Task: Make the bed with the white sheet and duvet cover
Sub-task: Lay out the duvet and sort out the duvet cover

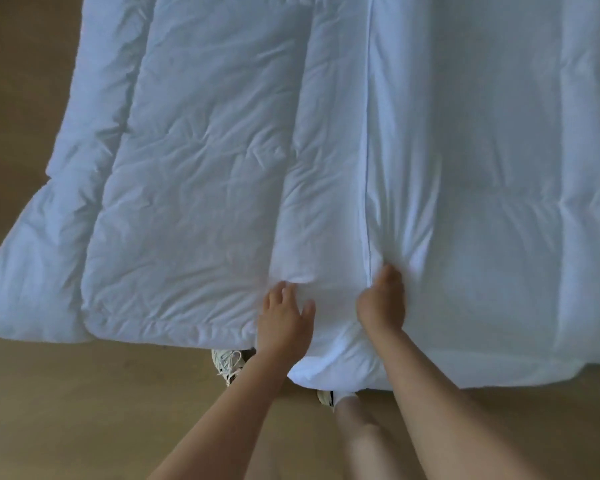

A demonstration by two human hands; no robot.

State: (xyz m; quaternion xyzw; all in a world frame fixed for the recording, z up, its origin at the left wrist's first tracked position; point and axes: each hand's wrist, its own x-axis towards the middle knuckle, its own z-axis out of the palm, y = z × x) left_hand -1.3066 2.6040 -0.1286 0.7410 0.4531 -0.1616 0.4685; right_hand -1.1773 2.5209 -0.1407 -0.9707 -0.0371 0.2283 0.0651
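Note:
A white quilted duvet (205,174) lies spread out, its left part bare and hanging off towards the floor. The white duvet cover (499,202) encloses its right part, and the cover's open edge runs as a straight seam down the middle. My left hand (284,317) lies flat with spread fingers on the bare duvet near its front edge. My right hand (381,299) grips a bunch of the cover's edge at the seam, and creases fan out from it. The sheet and the bed underneath are hidden.
A light wooden floor (66,410) shows to the left and along the front. My two feet in white shoes (227,363) stand right at the duvet's front edge.

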